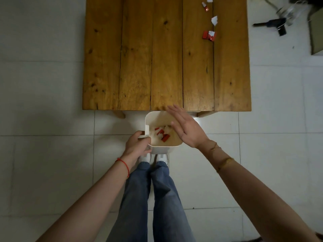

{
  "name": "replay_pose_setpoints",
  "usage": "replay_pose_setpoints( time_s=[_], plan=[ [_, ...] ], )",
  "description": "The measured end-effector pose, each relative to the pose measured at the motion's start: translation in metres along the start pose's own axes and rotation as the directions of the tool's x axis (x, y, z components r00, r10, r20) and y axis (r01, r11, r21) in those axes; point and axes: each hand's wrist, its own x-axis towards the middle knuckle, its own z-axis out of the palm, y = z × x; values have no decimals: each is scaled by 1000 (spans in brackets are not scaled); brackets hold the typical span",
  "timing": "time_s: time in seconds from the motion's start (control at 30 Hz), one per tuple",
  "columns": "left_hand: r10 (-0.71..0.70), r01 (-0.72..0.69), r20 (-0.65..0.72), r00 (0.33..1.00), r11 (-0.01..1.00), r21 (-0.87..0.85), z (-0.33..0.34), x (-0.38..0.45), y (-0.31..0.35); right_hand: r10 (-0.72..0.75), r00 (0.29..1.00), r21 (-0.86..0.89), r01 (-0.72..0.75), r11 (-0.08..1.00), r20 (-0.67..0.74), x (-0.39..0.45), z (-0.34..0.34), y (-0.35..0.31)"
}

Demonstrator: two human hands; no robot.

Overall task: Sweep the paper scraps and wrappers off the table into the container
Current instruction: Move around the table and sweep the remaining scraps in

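Observation:
A white square container [158, 149] hangs just below the near edge of the wooden table [136, 58]. My left hand [137, 145] grips its handle on the left side. Red wrappers and white paper scraps [162, 134] lie inside it. My right hand [186, 127] is flat with its fingers apart, held over the container's right rim at the table edge, with nothing in it. On the table's far right lie a red wrapper with a white scrap [209, 35], a white paper scrap [214, 20] and a small red-and-white wrapper [205, 6].
White tiled floor surrounds the table. A dark tool with cables [277, 23] lies on the floor at the top right, beside a dark box [317, 30]. My legs and white shoes [153, 158] are right under the container.

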Motion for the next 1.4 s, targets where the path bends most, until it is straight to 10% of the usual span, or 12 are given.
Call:
replay_pose_setpoints(
  time_s=[0.7, 1.4],
  plan=[
    [131, -165, 147, 980, 953, 254, 72, -139, 100, 322, 850, 204, -258, 944, -417, -115, -144, -45],
    [107, -104, 119, 987, 994, -34, 345, -243, 87, 56, 985, -34, -63, 997, -165, -262, -350, 102]
  ],
)
